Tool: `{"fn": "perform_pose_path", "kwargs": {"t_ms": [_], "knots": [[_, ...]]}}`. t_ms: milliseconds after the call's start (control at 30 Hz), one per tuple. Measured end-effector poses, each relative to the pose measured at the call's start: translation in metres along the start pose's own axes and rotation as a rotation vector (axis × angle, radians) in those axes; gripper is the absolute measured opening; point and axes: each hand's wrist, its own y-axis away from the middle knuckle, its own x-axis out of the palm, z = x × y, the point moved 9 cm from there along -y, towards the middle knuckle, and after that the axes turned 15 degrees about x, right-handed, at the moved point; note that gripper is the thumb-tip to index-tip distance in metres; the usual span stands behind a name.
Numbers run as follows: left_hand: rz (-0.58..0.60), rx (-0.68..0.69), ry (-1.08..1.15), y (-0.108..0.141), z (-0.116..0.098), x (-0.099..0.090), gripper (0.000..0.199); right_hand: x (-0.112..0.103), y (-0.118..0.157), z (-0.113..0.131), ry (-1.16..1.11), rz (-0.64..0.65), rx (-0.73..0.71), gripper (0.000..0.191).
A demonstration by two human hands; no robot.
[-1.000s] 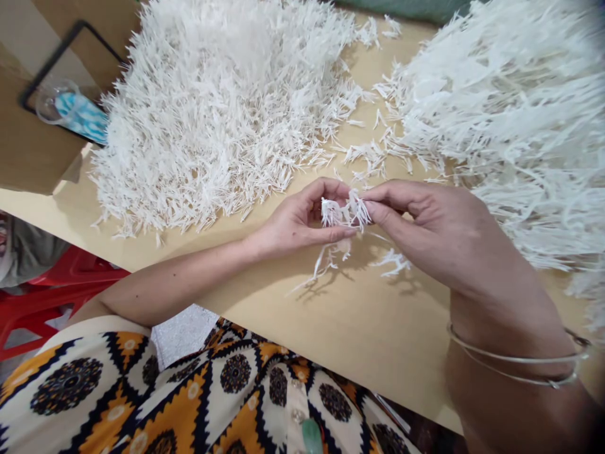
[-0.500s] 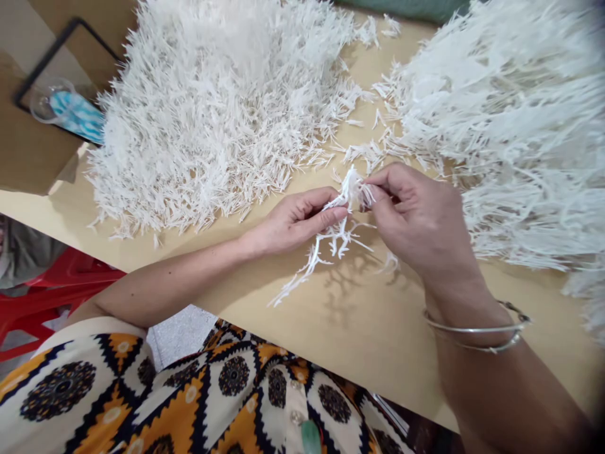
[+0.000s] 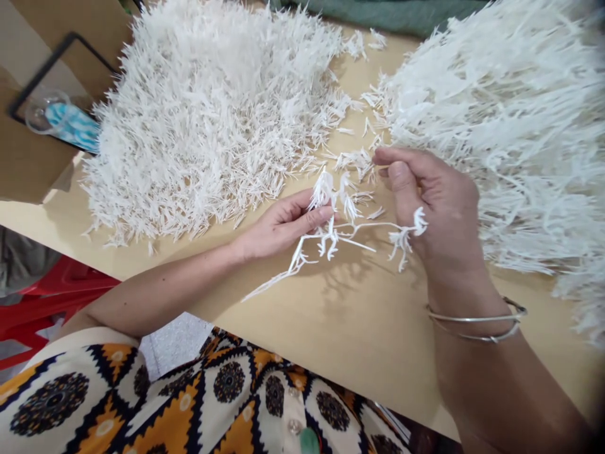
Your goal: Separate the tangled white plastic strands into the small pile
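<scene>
My left hand [image 3: 288,224] pinches a white, branching plastic sprig [image 3: 326,230] between thumb and fingers. Feathery tips of the sprig rise above the thumb, while thin bare stems hang down to the left and stretch right, in front of my right wrist. My right hand [image 3: 425,195] is held apart from the pinched part, its fingers curled and thumb bent against them. Its fingertips are beside small loose white pieces [image 3: 354,161] on the table; whether they hold a piece is hidden.
A large heap of short white tufts [image 3: 212,120] covers the table's [image 3: 378,353] left side. On the right lies a pile of longer white sprigs [image 3: 515,139]. A cardboard box [image 3: 38,164] and a clear cup [image 3: 47,113] are at far left, a red stool [image 3: 61,296] below.
My right hand has drawn away from the sprig, up and slightly right. My left hand has shifted a little left with the sprig, whose side stem now spreads out to the right.
</scene>
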Motion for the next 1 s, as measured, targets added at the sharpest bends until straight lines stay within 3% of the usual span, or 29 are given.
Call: {"fn": "perform_pose_path", "kwargs": {"t_ms": [67,200,267,367,567,800,1000], "knots": [[0.004,-0.02,-0.01,0.001,0.001,0.0,0.035,0.005,0.004,0.008,0.041,0.077,0.026,0.024],[0.003,-0.014,-0.042,0.001,-0.001,-0.002,0.036,0.029,0.013,0.006,0.056,0.411,0.121,0.021],[0.009,-0.031,-0.03,0.001,0.0,-0.001,0.037,0.033,0.015,0.002,0.037,0.475,0.154,0.016],[0.004,-0.071,-0.024,0.003,0.003,0.0,0.04,0.033,0.015,-0.001,0.068,0.474,0.158,0.014],[-0.136,-0.031,-0.022,0.003,0.006,-0.008,0.042,0.036,0.023,0.006,0.08,0.505,0.168,0.02],[-0.119,0.012,-0.015,0.003,0.003,-0.01,0.033,0.045,0.035,0.019,0.202,0.485,0.075,0.026],[-0.117,0.053,-0.069,0.0,0.0,-0.013,0.034,0.044,0.039,0.023,0.213,0.46,0.081,0.028]]}}
